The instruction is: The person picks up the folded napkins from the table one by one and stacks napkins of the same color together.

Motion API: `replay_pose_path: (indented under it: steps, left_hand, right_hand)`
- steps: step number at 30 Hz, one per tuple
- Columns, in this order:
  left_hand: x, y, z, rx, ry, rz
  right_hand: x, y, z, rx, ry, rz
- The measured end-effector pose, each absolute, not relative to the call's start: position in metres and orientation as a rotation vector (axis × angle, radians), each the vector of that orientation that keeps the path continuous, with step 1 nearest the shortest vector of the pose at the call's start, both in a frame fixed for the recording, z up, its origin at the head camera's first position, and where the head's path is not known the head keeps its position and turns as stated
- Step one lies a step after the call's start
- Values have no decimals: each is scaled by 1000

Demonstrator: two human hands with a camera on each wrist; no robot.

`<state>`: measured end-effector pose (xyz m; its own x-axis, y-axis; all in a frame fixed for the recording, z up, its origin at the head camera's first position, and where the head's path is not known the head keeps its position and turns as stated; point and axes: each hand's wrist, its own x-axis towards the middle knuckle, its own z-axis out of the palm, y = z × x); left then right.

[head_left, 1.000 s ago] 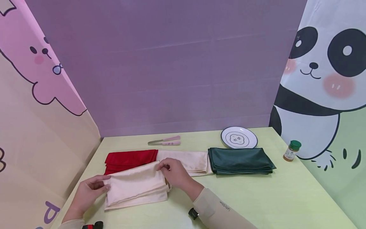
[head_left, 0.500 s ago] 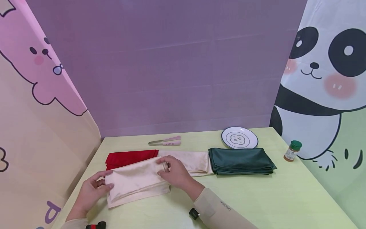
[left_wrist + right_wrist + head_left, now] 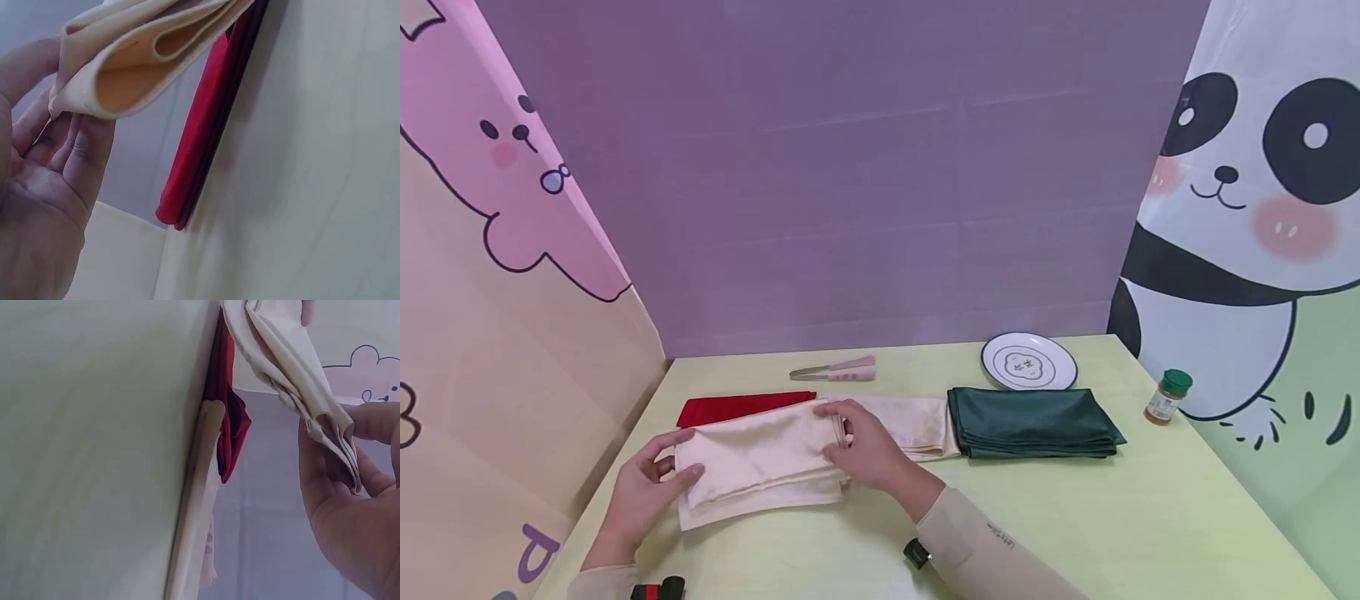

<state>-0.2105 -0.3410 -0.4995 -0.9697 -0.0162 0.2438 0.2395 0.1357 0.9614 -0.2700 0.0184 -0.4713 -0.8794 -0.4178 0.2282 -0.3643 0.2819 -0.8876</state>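
Observation:
A folded cream cloth [image 3: 763, 454] hangs between my two hands, raised off the table. My left hand [image 3: 640, 492] pinches its left end, thumb in front and fingers behind. At the opposite end, my right hand [image 3: 872, 446] grips the stacked layers between thumb and fingers. The left wrist view shows the looped folds of this cream cloth [image 3: 134, 69] above the tabletop. Behind it lies a folded red cloth [image 3: 730, 407], its front part covered by the cream one in the head view. A second folded cream cloth [image 3: 917, 425] lies flat, partly hidden by my right hand.
A folded dark green cloth [image 3: 1030, 425] lies at the right of the row. Behind it is a white plate [image 3: 1041, 348] with a dark rim. Tongs with pink handles [image 3: 853, 375] lie at the back. A green-capped jar [image 3: 1168, 397] stands near the right edge.
Both hands have carried the cream cloth up and away from me, so it covers more of the red cloth. The right thumb and fingers have taken a fuller hold on its right end.

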Motion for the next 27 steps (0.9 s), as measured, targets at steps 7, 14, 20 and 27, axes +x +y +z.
replay_pose_path:
  steps: [7,14,20,27]
  left_hand:
    - [-214,-333,-493,-218,-2212,-1902]
    - [-218,-323,-484,-269,-2252,-1806]
    - [-217,-312,-476,-279,-2292,-1675]
    - [-222,-299,-467,-279,-2271,-1638]
  right_hand:
    - [-272,29,-465,-763,2413,-1723]
    - [-276,43,-461,-781,2367,-1791]
    - [-280,56,-457,-793,2357,-1839]
    - [-284,70,-453,-761,2368,-1883]
